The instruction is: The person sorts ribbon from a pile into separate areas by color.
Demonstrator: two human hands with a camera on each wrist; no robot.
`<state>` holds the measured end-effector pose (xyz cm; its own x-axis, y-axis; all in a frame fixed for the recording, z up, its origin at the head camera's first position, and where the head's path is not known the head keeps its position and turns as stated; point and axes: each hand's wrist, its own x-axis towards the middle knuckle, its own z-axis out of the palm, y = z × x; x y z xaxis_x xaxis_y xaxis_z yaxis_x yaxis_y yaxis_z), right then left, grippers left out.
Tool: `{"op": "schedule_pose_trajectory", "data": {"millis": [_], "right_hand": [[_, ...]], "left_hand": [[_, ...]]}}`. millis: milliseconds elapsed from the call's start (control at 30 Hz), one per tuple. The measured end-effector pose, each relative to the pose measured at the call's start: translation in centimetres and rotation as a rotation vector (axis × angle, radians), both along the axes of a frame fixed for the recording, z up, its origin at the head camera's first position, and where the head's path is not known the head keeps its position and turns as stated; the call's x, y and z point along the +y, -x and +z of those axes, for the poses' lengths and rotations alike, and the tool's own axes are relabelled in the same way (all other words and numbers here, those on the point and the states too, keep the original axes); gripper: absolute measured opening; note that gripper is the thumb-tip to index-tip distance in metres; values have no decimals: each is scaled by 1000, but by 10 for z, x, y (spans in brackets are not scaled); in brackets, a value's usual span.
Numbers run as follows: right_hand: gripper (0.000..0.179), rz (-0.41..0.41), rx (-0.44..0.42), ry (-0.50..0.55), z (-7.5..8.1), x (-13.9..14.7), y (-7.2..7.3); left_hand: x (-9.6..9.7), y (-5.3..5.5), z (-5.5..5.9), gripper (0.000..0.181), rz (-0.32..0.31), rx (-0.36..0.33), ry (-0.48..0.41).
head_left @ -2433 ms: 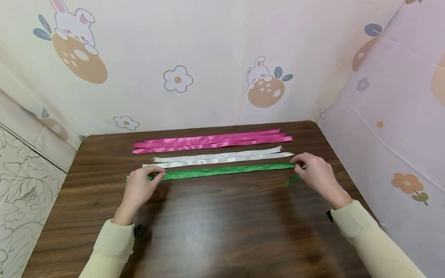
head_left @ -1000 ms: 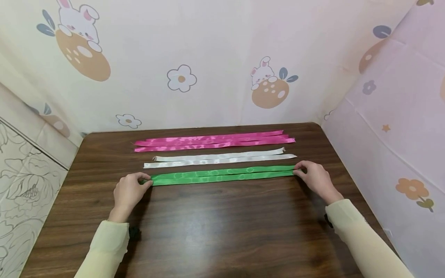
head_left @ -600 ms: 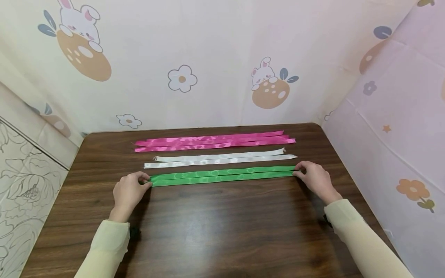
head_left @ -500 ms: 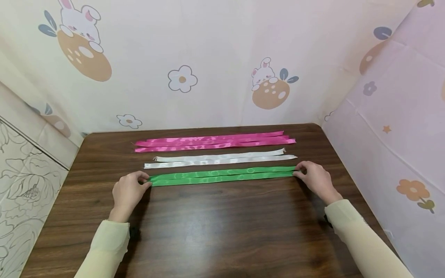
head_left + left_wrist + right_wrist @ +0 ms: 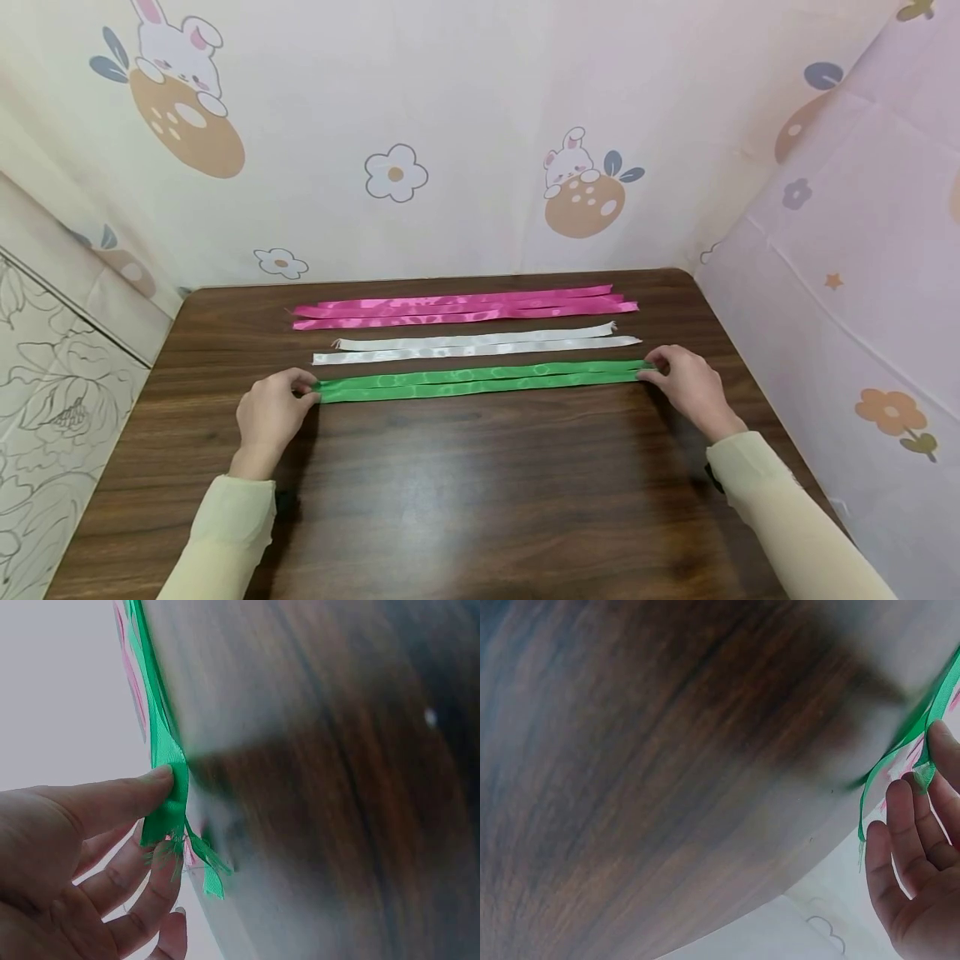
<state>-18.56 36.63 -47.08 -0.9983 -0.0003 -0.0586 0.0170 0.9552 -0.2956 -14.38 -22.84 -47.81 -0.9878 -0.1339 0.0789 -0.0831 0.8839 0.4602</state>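
Observation:
Two satin green ribbons [image 5: 465, 388] lie side by side across the table, nearly parallel. My left hand [image 5: 268, 419] pinches the left end between thumb and finger. In the left wrist view, the thumb presses on a green ribbon [image 5: 166, 746], and frayed threads hang from its cut end; another green end dangles just behind. At the right end my right hand [image 5: 690, 392] pinches the green strip near its tip. The right wrist view shows the thumb on the green ribbon [image 5: 937, 701], while a loose green tail hangs beside the spread fingers.
Behind the green pair lie two white ribbons [image 5: 450, 352] with frayed ends. Farther back, several pink ribbons [image 5: 420, 319] partly overlap. All rest on a dark brown wooden table [image 5: 480, 500], whose back edge meets a printed curtain [image 5: 465, 100].
A nearer green ribbon, earlier held loosely with a tail by the right hand, now lies straight beside the other. Both hands moved slightly outward along the ends. White and pink ribbons stayed put.

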Motion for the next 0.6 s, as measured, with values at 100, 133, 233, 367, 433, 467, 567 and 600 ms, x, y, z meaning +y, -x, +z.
{"op": "schedule_pose_trajectory", "data": {"millis": [100, 133, 233, 367, 433, 467, 567, 600], "right_hand": [[34, 0, 0, -3, -1, 1, 0], [34, 1, 0, -5, -1, 1, 0], [34, 3, -6, -9, -1, 1, 1], [35, -1, -14, -6, -1, 2, 2], [37, -6, -19, -4, 0, 2, 2], [38, -8, -21, -3, 1, 3, 2], [41, -14, -18, -5, 6, 5, 1], [42, -14, -13, -7, 8, 5, 1]], "left_hand": [[-1, 1, 0, 19, 0, 3, 7], [-2, 2, 0, 19, 0, 3, 9], [-2, 3, -1, 19, -3, 3, 12], [-3, 3, -1, 20, -7, 0, 19], [-4, 3, 0, 21, -7, 0, 26], [-4, 3, 1, 21, -7, 2, 30], [-5, 4, 4, 23, -8, 13, 40], [-5, 4, 6, 24, -9, 19, 43]]}}
